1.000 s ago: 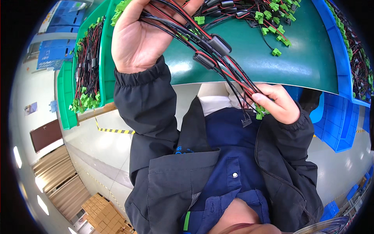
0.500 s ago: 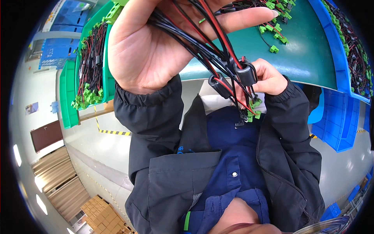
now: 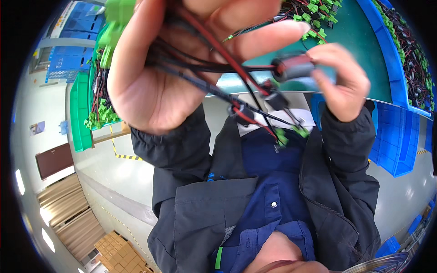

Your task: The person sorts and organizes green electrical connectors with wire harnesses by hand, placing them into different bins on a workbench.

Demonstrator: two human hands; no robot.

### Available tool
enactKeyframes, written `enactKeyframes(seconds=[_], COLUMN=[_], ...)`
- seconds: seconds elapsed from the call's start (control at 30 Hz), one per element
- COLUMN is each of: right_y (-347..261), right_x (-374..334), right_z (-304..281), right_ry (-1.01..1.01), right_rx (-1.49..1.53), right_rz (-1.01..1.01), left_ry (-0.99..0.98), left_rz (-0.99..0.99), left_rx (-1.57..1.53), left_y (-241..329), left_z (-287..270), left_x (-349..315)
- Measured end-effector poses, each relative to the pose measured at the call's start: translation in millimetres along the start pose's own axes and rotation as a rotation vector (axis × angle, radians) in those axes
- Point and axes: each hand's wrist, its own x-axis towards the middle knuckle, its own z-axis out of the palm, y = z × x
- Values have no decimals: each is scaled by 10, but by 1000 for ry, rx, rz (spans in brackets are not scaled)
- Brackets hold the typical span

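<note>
My left hand (image 3: 154,91) is raised close to the camera, palm showing, with its fingers curled around a bundle of red and black wire cables (image 3: 200,75). Green plug connectors (image 3: 116,25) stick out past its thumb side, blurred. From the bundle hang black cylindrical cable cores (image 3: 277,99) and more green connectors (image 3: 282,136) in front of my chest. Over on the right, my right hand (image 3: 341,79) pinches another black cable core (image 3: 293,67) between thumb and fingers, its wires stretching back to the left hand. Motion blurs this core.
A green work surface (image 3: 373,63) lies beyond my hands, with a heap of similar cables (image 3: 318,11) on it. Blue bins stand at right, one full of cables (image 3: 409,59). At left, a green bin (image 3: 81,113) sits beside more cables.
My right hand has moved up and right, drawing one cable core away from the hanging ones. The left hand has shifted slightly left and down with the bundle.
</note>
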Motion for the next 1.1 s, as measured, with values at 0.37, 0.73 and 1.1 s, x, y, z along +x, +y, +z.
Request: enactKeyframes(seconds=[0.37,0.73,1.1], right_y=[-29,121,73], right_x=[-105,-195,-175], right_z=[-148,101,75], right_ry=[-372,-581,-676], right_rx=[564,734,194], right_rz=[689,805,482], left_ry=[-21,400,403], left_rz=[186,101,29], left_rx=[403,197,254], left_y=[-37,21,-102], left_z=[-205,-450,-613], left_x=[110,351,371])
